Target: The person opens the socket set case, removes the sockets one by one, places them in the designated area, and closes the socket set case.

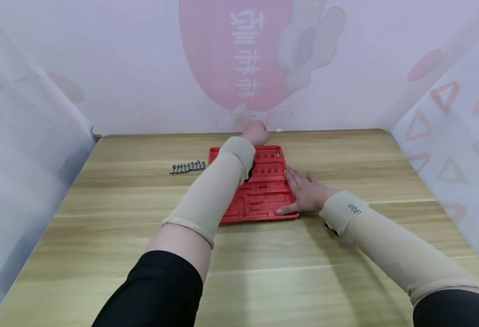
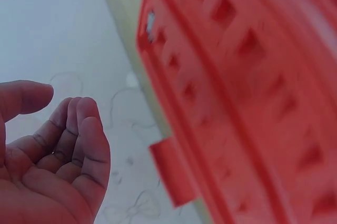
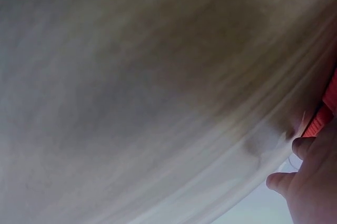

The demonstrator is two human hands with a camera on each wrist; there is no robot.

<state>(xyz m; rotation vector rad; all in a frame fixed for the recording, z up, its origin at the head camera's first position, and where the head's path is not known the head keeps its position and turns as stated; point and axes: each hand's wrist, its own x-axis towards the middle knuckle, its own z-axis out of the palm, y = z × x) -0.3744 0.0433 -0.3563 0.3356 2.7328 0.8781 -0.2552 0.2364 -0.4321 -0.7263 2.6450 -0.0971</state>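
Observation:
An opened red plastic case [image 1: 259, 200] with moulded slots lies on the table. One small metal bit [image 1: 278, 154] sits in its far right corner slot; the same bit [image 2: 151, 26] shows in the left wrist view. Beyond the case's far edge is my left hand [image 1: 255, 132], its fingers loosely bent and the palm empty in the left wrist view. My right hand [image 1: 308, 191] rests along the case's right edge, fingers spread and the thumb over the near corner. Left of the case, several metal bits [image 1: 187, 167] lie in a row. My left forearm hides part of the case.
The wooden tabletop [image 1: 133, 245] ends at a pale printed backdrop [image 1: 137, 68] behind the case. Similar sheets [image 1: 451, 131] stand at both sides. A red latch tab [image 2: 174, 174] juts from the case's far edge in the left wrist view.

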